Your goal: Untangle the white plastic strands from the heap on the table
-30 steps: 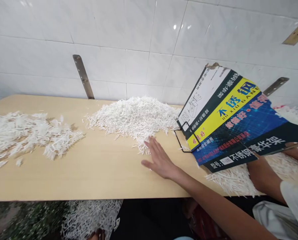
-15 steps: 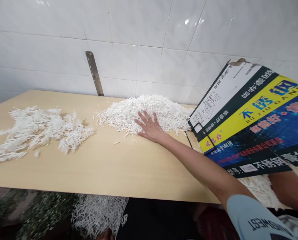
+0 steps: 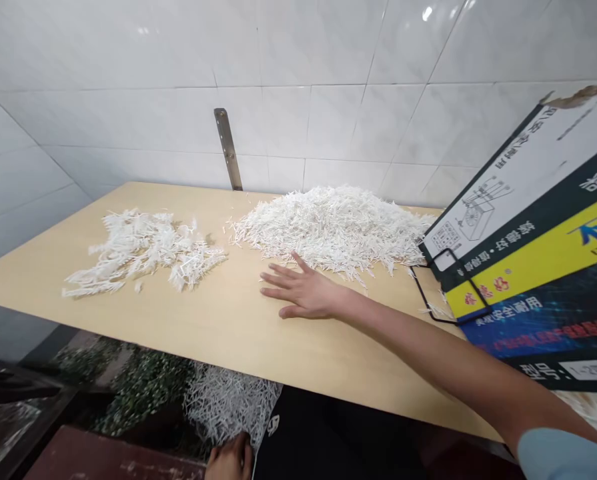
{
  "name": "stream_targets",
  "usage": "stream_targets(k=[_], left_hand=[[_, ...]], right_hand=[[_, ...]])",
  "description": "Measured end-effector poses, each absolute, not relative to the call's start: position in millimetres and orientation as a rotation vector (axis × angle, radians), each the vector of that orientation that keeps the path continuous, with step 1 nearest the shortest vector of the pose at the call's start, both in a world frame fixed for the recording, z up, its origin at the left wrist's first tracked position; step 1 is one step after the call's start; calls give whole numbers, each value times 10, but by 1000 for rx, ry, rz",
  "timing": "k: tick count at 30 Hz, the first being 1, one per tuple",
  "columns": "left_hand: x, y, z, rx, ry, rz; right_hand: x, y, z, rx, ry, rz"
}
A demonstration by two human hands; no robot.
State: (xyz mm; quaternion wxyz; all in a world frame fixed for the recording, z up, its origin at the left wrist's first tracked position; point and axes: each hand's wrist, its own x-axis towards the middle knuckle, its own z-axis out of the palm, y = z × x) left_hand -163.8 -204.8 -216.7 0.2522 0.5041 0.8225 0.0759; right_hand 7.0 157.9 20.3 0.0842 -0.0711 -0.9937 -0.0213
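Observation:
My right hand [image 3: 301, 291] lies palm down, fingers spread, on the tan tabletop [image 3: 218, 320], with nothing in it. Its fingertips point left, just in front of a broad heap of short white strips [image 3: 338, 223]; a small gap shows between hand and heap. Further left is a looser, flatter pile of longer white strips [image 3: 143, 250], some clumped. My left hand [image 3: 232, 459] shows only in part at the bottom edge, below table level. Its fingers are bent and close together beside my dark clothing; what they hold, if anything, is hidden.
A printed cardboard piece [image 3: 523, 267] leans at right, with a black wire frame [image 3: 478, 297] at its lower corner. Below the table are a mass of white shreds [image 3: 231, 403], leafy plants [image 3: 143, 387] and a dark red surface [image 3: 113, 460]. A tiled wall [image 3: 303, 60] stands behind.
My right hand has drawn back off the heap's front edge towards me. The view has turned left, so more of the table's left end shows, and more of my left hand.

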Motion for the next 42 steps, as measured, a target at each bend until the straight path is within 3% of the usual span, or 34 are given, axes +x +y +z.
stream_targets(k=[5,8,11,15,17,21,27,32,36,39,42], left_hand=[[-1643,-1762,-1605,659,2410,1163],[-1721,-1334,-919,746,2525,1660],[-2008,-736,-231,983,2670,1904],[-2604,29,218,1038,2760,1693],[-2804,223,239,1016,2750,1394],[-2790,136,119,1253,2753,1239],[-2205,-292,-30,1796,2665,1057],[-1700,-409,-41,2105,2405,1048],[-1647,-447,-49,2355,2131,1223],[-1926,-368,9,2327,2238,1355],[-2361,-181,147,2346,2144,927]], right_hand=[[76,1904,252,-542,-2948,-72],[186,1935,424,-642,-2812,-199],[271,1542,526,-642,-2764,-244],[415,777,409,-670,-2785,-193],[523,484,288,-677,-2780,-132],[702,223,82,-743,-2705,41],[659,277,22,-678,-2511,330],[183,436,253,-670,-2302,676],[-398,692,460,-829,-2303,673],[-641,836,500,-846,-2527,648],[-629,848,469,-776,-2622,593]])
